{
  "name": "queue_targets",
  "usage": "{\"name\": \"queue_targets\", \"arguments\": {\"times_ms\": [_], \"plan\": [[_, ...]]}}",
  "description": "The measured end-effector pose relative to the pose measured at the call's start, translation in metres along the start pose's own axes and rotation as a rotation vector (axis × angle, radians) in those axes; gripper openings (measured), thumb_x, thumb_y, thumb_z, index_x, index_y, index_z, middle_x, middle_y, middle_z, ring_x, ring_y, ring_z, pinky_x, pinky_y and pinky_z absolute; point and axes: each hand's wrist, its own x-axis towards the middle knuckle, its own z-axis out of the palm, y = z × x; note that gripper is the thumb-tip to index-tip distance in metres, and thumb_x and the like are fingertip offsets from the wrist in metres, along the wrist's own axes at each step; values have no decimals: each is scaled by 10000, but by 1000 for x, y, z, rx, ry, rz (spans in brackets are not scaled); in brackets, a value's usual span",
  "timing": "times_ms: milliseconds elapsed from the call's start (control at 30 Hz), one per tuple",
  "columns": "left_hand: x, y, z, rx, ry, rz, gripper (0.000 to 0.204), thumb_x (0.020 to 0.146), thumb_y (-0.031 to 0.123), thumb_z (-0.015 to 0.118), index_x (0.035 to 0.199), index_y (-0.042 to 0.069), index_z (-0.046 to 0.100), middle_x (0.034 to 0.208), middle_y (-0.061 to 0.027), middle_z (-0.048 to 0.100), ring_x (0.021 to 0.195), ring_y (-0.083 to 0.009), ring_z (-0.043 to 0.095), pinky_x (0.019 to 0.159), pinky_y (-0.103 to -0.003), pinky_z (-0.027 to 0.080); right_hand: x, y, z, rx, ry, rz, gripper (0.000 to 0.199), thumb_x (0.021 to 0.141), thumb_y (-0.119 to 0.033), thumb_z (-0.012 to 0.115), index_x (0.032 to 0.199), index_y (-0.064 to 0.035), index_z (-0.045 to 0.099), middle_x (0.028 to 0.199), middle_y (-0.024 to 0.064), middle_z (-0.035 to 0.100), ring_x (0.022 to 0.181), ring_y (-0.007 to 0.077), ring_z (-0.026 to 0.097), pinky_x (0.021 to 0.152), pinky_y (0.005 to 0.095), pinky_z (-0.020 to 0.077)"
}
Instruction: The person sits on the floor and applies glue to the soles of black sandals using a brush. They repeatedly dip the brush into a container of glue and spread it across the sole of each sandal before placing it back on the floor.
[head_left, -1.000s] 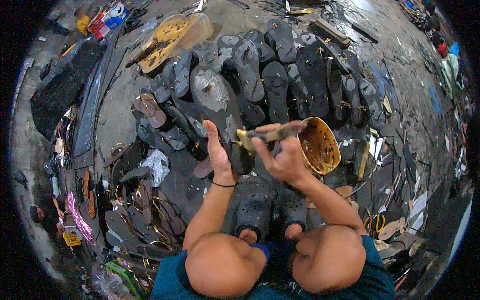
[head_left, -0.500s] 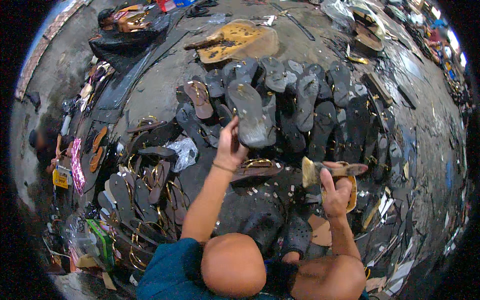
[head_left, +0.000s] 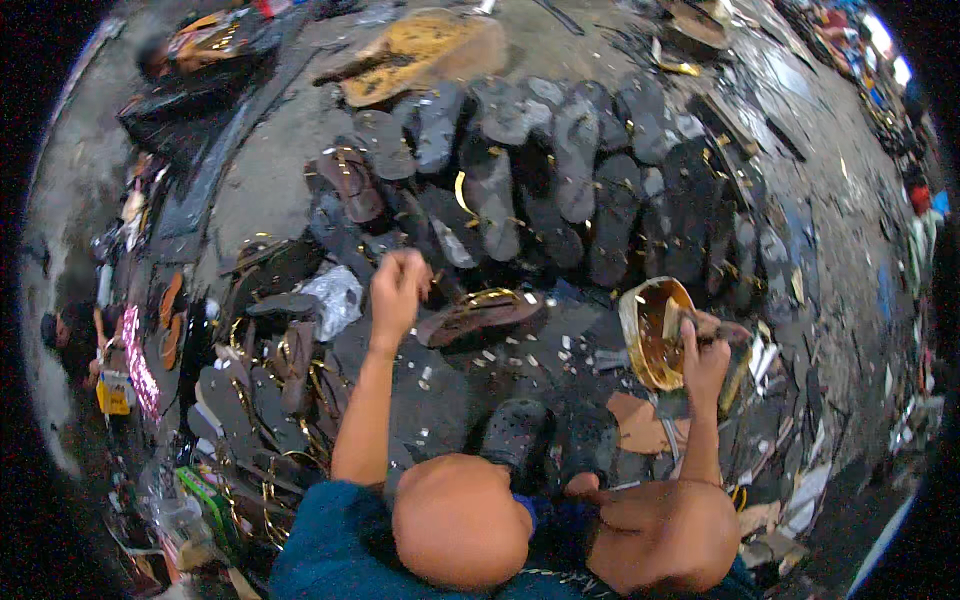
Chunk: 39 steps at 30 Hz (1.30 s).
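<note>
My right hand point(head_left: 707, 358) grips a wooden-handled brush point(head_left: 722, 326) at the right. The brush's pale bristle end dips into a tub point(head_left: 634, 345) with brown, sticky-looking contents. My left hand point(head_left: 398, 287) is loosely closed, with nothing visible in it. It hovers near a brown sandal point(head_left: 480, 318) with a gold strap. Beyond that hand lies a grey sandal sole point(head_left: 452, 232) with a shiny near end, among rows of dark sandals point(head_left: 577, 150) on the ground. Part of my left fingers is hidden.
A yellow-stained board point(head_left: 430, 55) lies at the far side. Clear plastic point(head_left: 336, 300) and more gold-strapped sandals point(head_left: 232, 392) are at the left. My dark clogs point(head_left: 517, 430) stand close in front. Pale scraps point(head_left: 640, 420) litter the ground. A person point(head_left: 75, 335) sits at the far left.
My left hand has let go of the raised grey sole, which now lies among the others. The brush has swung down into the tub. The whole view has shifted.
</note>
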Motion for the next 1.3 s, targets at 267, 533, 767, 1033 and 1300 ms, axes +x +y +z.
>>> {"name": "queue_targets", "arguments": {"times_ms": [267,533,767,1033,1300], "plan": [[-109,-25,60,650,-220,238,435,786,125,727,1152,38,509,1060,-164,592,985,-327,578,853,-419,475,28,35,46,-600,-223,35,427,880,-457,621,1009,-50,637,878,219,677,850,406,660,722,495,521],[-108,-61,102,648,-418,434,783,807,412,729,1435,72,409,1510,-238,316,1442,-384,218,1173,-485,162,-17,-34,-58,-740,-727,187,423,860,-418,647,992,-17,634,933,211,685,865,363,671,754,467,524],[-48,-13,143,-337,-444,-296,553,988,437,455,1380,49,490,1328,-164,550,1223,-315,520,1033,-448,399,-16,-99,-19,690,-282,204,242,889,-123,684,1095,-17,612,1018,84,685,935,146,640,841,307,516],[-83,76,134,-937,-246,-488,350,1020,347,438,1154,86,627,1035,-28,676,935,-156,649,826,-326,529,0,-129,75,312,-158,-404,194,871,-204,693,977,-43,670,923,117,700,867,282,667,776,382,510],[-82,69,131,-997,-262,-527,364,1030,353,424,1123,57,614,1071,-67,667,957,-188,641,849,-352,522,-9,-123,53,406,-294,-263,171,864,-152,707,976,-28,669,962,101,708,910,218,677,797,340,523]]}}
